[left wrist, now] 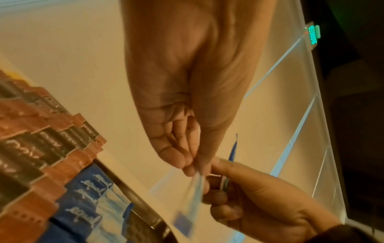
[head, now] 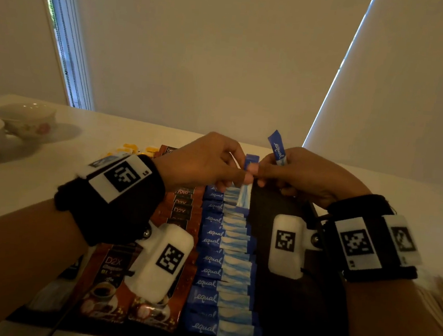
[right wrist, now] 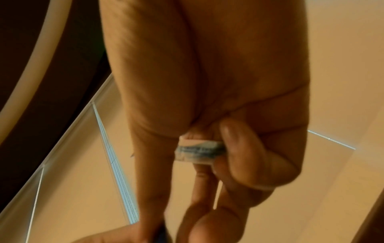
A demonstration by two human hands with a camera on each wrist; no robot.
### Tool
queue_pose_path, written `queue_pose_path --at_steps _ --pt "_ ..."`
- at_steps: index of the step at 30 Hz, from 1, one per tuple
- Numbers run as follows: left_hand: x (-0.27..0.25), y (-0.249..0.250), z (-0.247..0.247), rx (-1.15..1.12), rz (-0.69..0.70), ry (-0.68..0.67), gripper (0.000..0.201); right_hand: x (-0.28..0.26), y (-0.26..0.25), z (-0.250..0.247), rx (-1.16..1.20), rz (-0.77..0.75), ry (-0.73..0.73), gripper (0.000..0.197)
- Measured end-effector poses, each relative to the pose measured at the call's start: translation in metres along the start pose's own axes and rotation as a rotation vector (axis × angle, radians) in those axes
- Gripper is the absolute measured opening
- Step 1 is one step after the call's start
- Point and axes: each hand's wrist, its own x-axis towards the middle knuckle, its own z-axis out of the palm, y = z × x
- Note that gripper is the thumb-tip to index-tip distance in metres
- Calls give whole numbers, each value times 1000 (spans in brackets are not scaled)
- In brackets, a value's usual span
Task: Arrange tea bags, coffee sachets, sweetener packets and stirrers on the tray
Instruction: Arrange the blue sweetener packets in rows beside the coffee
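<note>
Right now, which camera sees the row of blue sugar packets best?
The head view: the blue packet row runs down the tray, "equal" readable. The left wrist view shows only a few packets at its lower left. The right wrist view shows none of the row.

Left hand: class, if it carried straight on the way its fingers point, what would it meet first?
The left hand points across at the right hand, their fingertips almost touching over the blue sachet that hangs between them. It would probably meet that sachet, then the right fingers; depth is unclear.

Two floral teacups point(head: 16, 123) sit on the pale table point(head: 23, 189), well left of the hands. Drawn window blinds point(head: 212, 58) hang beyond them.
</note>
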Motion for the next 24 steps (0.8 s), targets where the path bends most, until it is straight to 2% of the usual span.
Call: queue_pose_path --at_steps 4,7,10,14,20,22,24 --pt "-2 1 -6 -329 -54 84 21 -5 -1 -4 -34 16 -87 23" --pt "-4 0 -11 -429 -106 29 26 -6 2 -7 -101 23 -78 16" --pt "-7 -1 -14 -198 -64 28 27 -5 3 -9 -146 40 -84 15" --pt "-10 2 -13 162 110 32 7 -7 1 -7 -225 38 -162 38" --pt "-13 6 -6 361 85 -114 4 -11 -1 -6 -258 55 -236 41" --pt "-18 4 -5 408 66 -165 8 -14 -2 -8 -264 67 -220 43" --pt "-27 2 1 426 43 -261 7 -14 0 -14 -213 101 -153 35"
